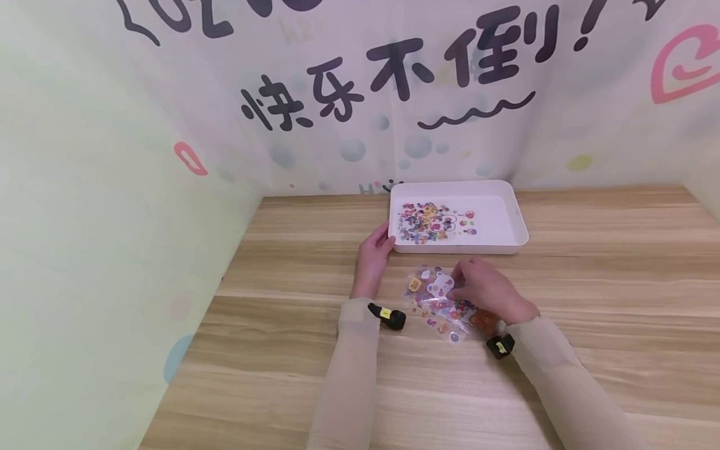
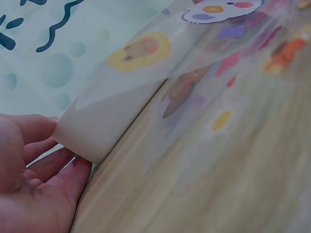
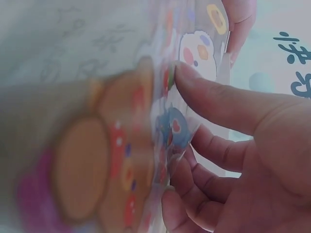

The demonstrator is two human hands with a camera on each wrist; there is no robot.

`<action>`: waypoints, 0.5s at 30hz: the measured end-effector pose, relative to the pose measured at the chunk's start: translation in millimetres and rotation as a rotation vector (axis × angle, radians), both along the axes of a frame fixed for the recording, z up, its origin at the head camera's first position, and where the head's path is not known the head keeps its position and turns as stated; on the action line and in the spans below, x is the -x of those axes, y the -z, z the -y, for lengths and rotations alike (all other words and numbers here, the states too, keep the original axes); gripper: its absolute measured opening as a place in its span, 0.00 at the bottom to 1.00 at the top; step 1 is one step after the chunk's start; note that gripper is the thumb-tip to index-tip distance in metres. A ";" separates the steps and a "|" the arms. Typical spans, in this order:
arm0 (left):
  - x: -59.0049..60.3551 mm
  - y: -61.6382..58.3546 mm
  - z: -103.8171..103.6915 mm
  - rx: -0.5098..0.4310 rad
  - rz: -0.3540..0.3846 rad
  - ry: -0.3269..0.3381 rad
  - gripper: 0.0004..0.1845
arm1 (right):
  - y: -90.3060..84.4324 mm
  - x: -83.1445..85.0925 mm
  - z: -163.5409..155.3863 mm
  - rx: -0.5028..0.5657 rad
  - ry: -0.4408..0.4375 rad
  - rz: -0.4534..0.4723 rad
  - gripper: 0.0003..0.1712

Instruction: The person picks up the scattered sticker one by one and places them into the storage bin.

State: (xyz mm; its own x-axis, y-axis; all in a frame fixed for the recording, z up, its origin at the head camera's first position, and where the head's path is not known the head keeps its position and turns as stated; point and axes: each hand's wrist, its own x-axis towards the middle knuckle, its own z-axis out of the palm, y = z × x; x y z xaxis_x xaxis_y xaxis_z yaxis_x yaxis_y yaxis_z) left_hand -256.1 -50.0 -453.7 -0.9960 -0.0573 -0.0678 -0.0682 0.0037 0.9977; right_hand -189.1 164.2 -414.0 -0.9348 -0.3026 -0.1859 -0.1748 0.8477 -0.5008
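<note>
one sheet (image 1: 430,222) already lay in the tray (image 1: 509,215); the right hand (image 1: 486,289) pinched another sheet (image 1: 439,303) on the surface, not yet moved. the left hand (image 1: 371,253), fingers straight, steadied the tray's corner.

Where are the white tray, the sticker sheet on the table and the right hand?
white tray (image 1: 520,228), head view, bare right rim.
sticker sheet (image 1: 433,289), head view, white sticker near its far end.
right hand (image 1: 486,290), head view, back of the hand.
</note>
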 end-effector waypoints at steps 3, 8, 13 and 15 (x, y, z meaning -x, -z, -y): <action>-0.2 0.0 -0.4 0.004 -0.007 -0.003 0.23 | 0.2 1.3 -0.5 0.014 0.000 0.009 0.20; -0.8 -0.2 -0.5 0.016 -0.013 -0.007 0.23 | 3.2 3.6 -3.6 0.062 -0.028 0.002 0.23; -1.0 -0.2 0.0 0.025 -0.006 -0.003 0.23 | 5.6 6.1 -8.0 0.110 -0.045 0.029 0.16; -0.6 -0.2 0.2 0.021 -0.006 0.000 0.22 | 5.5 7.0 -10.0 0.136 -0.047 0.045 0.11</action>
